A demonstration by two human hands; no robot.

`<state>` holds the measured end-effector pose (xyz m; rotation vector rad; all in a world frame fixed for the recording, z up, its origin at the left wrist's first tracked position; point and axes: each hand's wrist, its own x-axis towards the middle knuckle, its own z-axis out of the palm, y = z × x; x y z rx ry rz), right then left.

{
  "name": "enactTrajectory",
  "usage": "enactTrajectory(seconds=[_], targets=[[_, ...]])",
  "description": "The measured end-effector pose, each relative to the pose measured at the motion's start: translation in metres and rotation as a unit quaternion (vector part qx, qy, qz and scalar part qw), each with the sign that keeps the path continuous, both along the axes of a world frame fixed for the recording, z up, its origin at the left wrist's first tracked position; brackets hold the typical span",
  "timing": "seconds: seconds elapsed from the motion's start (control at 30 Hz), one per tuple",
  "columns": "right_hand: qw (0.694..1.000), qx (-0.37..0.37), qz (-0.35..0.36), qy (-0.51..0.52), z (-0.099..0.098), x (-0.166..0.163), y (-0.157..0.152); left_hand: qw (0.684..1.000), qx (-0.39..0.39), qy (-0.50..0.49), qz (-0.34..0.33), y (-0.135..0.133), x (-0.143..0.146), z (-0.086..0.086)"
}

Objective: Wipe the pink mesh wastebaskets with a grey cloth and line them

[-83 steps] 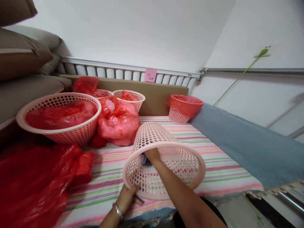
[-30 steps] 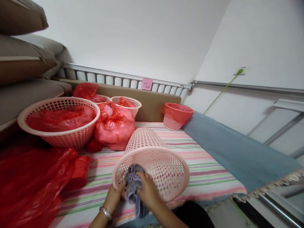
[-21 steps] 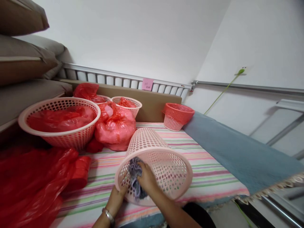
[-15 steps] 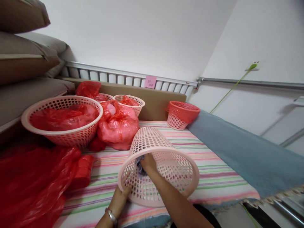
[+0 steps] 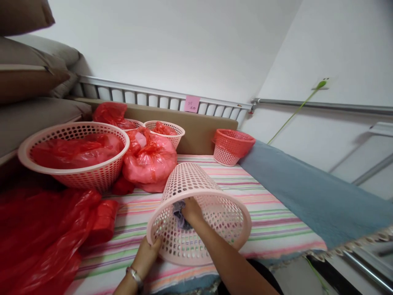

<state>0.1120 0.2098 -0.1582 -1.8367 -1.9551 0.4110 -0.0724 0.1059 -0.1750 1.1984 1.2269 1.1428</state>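
Note:
A pale pink perforated basket (image 5: 211, 205) lies tipped on its side on the striped cloth, its mouth facing me. My left hand (image 5: 146, 256) grips the basket's lower left rim, thumb on the edge. My right hand (image 5: 190, 211) reaches inside the basket and is closed on a grey-purple rag (image 5: 179, 216), pressing it against the inner wall near the bottom. A metal bracelet sits on my left wrist.
A large pink basket (image 5: 92, 174) with red plastic inside stands at the left, red plastic bags (image 5: 150, 162) beside it, two small baskets behind. A red-topped small basket (image 5: 231, 146) stands at the back. Loose red plastic (image 5: 39, 237) lies at the lower left, a blue-grey cloth (image 5: 307, 188) at the right.
My right hand carried the rag from the basket's rim deeper inside. My left hand stayed on the lower rim, and the basket shifted slightly.

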Motion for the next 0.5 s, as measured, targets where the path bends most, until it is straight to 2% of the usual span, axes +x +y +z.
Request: enactTrajectory(seconds=[0.13,0.23,0.3,0.4,0.5], targets=[[0.999,0.027,0.022,-0.016,-0.01,-0.001,-0.055,0.999,-0.003,-0.036,-0.012,-0.002,0.004,0.0],[0.998,0.021,0.05,0.018,-0.017,-0.003,-0.097,0.999,0.005,-0.047,-0.014,-0.004,0.007,0.001],[0.997,0.01,0.059,0.048,-0.019,-0.002,-0.114,0.999,0.001,-0.049,-0.016,-0.005,0.01,0.0],[0.997,0.007,0.043,0.062,-0.017,-0.001,-0.11,0.996,-0.057,-0.048,-0.054,-0.007,0.017,-0.003],[0.999,0.022,0.007,0.032,-0.014,-0.001,-0.078,0.99,-0.103,-0.044,-0.088,-0.01,0.023,-0.005]])
